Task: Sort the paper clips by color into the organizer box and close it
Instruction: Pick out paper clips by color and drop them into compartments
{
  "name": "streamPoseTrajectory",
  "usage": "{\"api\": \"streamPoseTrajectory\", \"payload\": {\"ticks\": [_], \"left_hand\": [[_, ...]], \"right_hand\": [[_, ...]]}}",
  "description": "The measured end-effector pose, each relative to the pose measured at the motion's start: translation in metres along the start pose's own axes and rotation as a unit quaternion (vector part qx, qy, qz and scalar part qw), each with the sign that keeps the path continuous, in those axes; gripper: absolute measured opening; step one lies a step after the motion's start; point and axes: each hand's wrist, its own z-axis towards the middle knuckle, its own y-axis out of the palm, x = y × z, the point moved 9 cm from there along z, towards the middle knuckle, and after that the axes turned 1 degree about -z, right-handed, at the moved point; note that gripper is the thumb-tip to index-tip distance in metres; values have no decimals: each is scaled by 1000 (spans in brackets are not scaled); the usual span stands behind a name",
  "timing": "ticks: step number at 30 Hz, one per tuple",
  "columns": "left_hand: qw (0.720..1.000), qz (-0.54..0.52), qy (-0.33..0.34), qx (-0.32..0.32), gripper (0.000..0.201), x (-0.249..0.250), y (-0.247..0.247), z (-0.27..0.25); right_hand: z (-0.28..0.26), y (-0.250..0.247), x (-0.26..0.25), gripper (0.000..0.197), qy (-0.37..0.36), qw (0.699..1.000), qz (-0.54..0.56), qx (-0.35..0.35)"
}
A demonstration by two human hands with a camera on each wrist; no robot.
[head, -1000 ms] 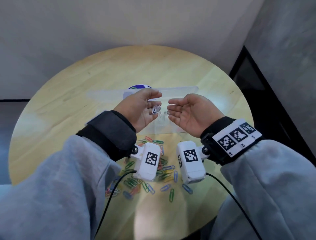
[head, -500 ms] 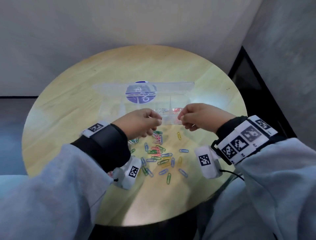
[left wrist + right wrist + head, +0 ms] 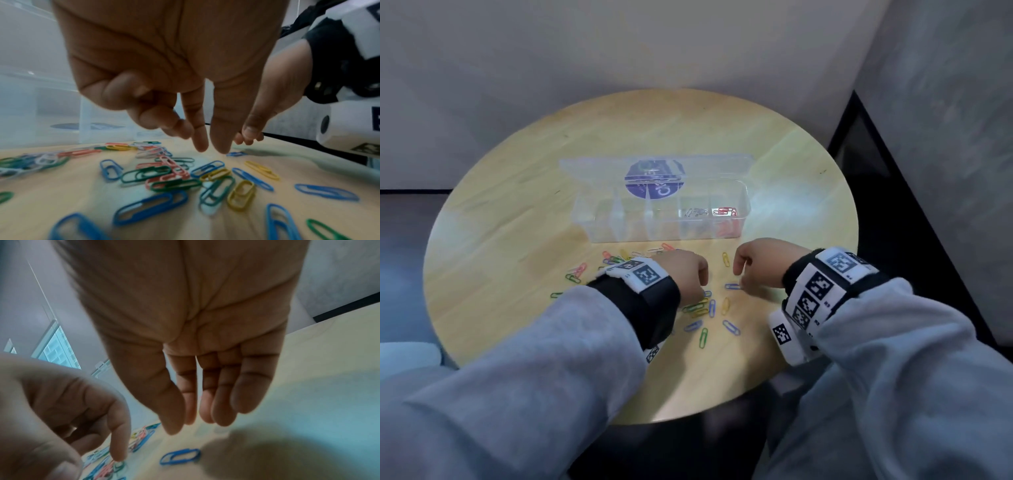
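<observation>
The clear organizer box [image 3: 599,219] stands open on the round table, its lid [image 3: 585,168] tipped back. Red clips [image 3: 724,211] lie in its rightmost compartment, pale clips [image 3: 695,212] in the one beside it. Loose coloured clips [image 3: 702,308] are scattered in front of the box. My left hand [image 3: 700,291] hovers over them; its thumb and forefinger [image 3: 200,144] point down, slightly apart, with nothing between them, and the other fingers are curled. My right hand [image 3: 739,279] [image 3: 189,425] hangs palm down with straight fingers just above a blue clip [image 3: 180,456] [image 3: 732,286].
The wooden table [image 3: 517,222] is bare left of the box and near its front edge [image 3: 705,394]. A pale wall stands behind, and a dark gap [image 3: 893,205] runs along the right side. More clips [image 3: 577,272] lie left of my left wrist.
Both hands have dropped from the box back toward me, down over the loose clips. The pale clips that the left hand held a second ago are gone from it.
</observation>
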Motion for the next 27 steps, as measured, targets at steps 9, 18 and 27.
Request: {"api": "streamPoseTrajectory", "payload": {"ticks": [9, 18, 27], "left_hand": [[999, 28, -4, -30, 20, 4, 10, 14], [998, 7, -19, -52, 17, -6, 19, 21], [999, -3, 0, -53, 9, -8, 19, 22]], "right_hand": [[0, 8, -21, 5, -35, 993, -106, -34], [-1, -4, -14, 16, -43, 998, -41, -30], [-17, -23, 5, 20, -30, 992, 122, -29]]}}
